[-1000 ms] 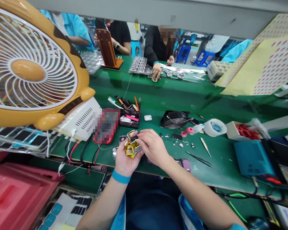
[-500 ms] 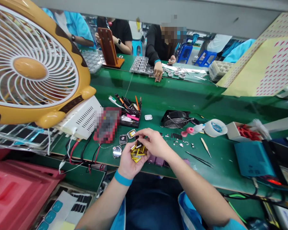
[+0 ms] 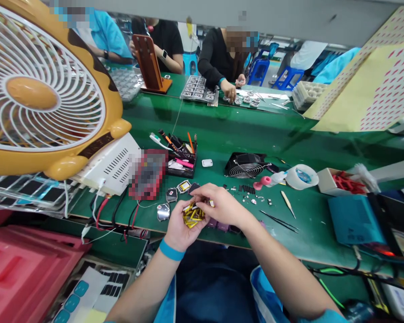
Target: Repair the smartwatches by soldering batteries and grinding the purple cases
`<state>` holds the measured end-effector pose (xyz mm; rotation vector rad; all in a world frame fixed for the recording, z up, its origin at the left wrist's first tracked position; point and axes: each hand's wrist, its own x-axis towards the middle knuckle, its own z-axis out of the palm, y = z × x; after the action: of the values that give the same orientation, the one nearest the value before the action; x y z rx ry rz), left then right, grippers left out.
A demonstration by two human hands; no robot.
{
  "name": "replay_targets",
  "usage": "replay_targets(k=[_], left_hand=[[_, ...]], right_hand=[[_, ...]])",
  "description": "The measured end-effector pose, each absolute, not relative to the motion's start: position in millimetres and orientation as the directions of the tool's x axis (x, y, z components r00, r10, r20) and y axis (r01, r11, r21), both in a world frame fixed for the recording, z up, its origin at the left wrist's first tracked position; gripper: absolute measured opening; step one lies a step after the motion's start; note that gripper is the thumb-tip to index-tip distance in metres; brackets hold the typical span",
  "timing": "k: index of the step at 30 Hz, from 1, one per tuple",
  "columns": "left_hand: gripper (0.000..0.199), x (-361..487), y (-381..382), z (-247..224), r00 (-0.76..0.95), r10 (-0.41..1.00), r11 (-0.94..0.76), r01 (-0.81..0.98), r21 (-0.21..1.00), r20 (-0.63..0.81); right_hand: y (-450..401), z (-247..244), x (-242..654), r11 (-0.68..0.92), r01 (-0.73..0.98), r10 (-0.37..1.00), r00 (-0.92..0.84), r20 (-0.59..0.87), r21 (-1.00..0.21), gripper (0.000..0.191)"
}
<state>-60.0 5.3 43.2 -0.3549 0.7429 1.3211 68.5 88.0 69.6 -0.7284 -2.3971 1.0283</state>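
head view: the left hand [image 3: 182, 231] is turned palm up and cupped around a loose heap of yellow-edged pieces [image 3: 192, 220], its fingers curled enough to keep them from spilling. the right hand [image 3: 222, 202] bends over that palm, thumb and fingers drawn close together at the upper side of the heap; i cannot tell whether a piece is pinched between them. a dark flat piece [image 3: 193, 187] shows just past the right fingertips, and whether it is touched or lies on the bench is unclear.

as for how far along things are, the sorting or handling of the heap looks unfinished, to my judgement: many pieces are in the left palm, overlapping at odd angles and not laid out. three squarish parts lie apart from one another beyond and to the left of the left hand: a shiny one [image 3: 163, 211], a dark-faced one [image 3: 171, 194] and a yellow-and-white one [image 3: 183, 186]. whether these count as finished cannot be told.

purple parts [image 3: 223, 226] sit partly hidden below the right hand, on the near side. to the right of it lie black tweezers [image 3: 278, 221] and a pale pointed tool [image 3: 287, 204], both untouched, with small dark strips [image 3: 247, 188] beyond the right wrist.
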Motion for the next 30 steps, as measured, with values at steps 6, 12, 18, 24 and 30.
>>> replay_targets(k=[6,12,18,24,30], left_hand=[[0.021,-54.7,-3.7,49.4,0.205,0.715,0.398,-0.905,0.149,-0.668],[0.026,-45.8,-4.7,51.8,0.184,0.704,0.414,-0.891,0.187,-0.686],[0.019,-33.8,-7.2,50.2,0.071,0.753,0.397,-0.841,0.367,-0.654],[0.022,-28.5,-13.8,46.8,0.113,0.777,0.426,-0.819,0.385,-0.62],[0.023,-25.6,-17.2,45.5,0.13,0.782,0.453,-0.79,0.412,-0.609]], right_hand=[[81.5,60.1,77.4,0.274,0.205,0.733,-0.677,0.066,-0.94,0.034],[61.0,45.4,82.3,0.335,0.142,0.879,-0.402,0.255,-0.932,0.026],[57.0,50.0,94.0,0.508,0.294,0.782,-0.55,0.291,-0.81,0.012],[52.3,48.6,96.8,0.385,0.313,0.887,-0.384,0.255,-0.869,0.016],[47.4,45.5,99.8,0.367,0.33,0.914,-0.3,0.272,-0.87,0.017]])
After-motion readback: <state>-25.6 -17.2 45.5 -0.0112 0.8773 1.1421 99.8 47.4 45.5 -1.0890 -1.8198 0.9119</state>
